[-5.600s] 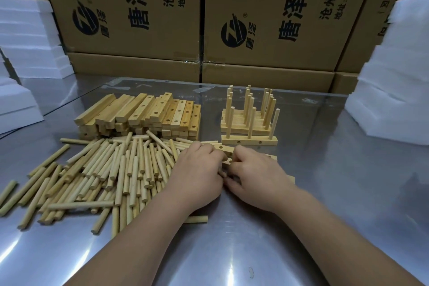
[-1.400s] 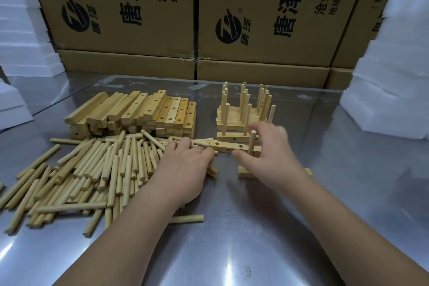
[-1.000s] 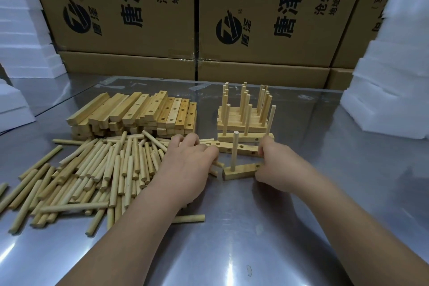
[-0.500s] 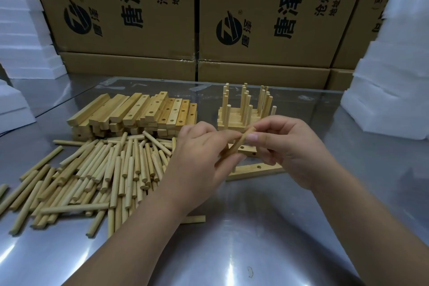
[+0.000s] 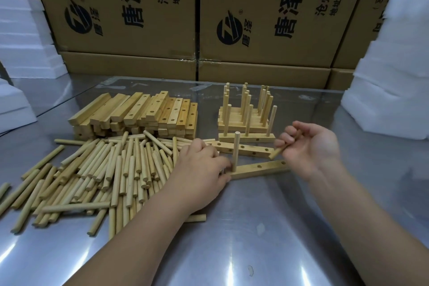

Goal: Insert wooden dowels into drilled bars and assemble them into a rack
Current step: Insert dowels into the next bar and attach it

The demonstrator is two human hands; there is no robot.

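A drilled wooden bar (image 5: 260, 169) lies on the steel table (image 5: 255, 227) with one dowel (image 5: 236, 153) standing upright in its left hole. My left hand (image 5: 202, 167) holds the bar's left end down. My right hand (image 5: 308, 146) hovers above the bar's right end and grips a loose dowel (image 5: 278, 151), tilted down to the left. A second drilled bar (image 5: 243, 148) lies just behind. Finished bars with upright dowels (image 5: 246, 118) are stacked further back.
A heap of loose dowels (image 5: 111, 169) covers the table's left side, with a pile of drilled bars (image 5: 139, 114) behind it. Cardboard boxes (image 5: 255, 18) wall off the back. White foam blocks (image 5: 394, 76) stand at right, and more foam blocks (image 5: 21, 37) are at the left.
Half a second ago both hands were raised and held one dowel between them. My left hand has dropped to the bar's left end; my right hand has carried the dowel to the right.
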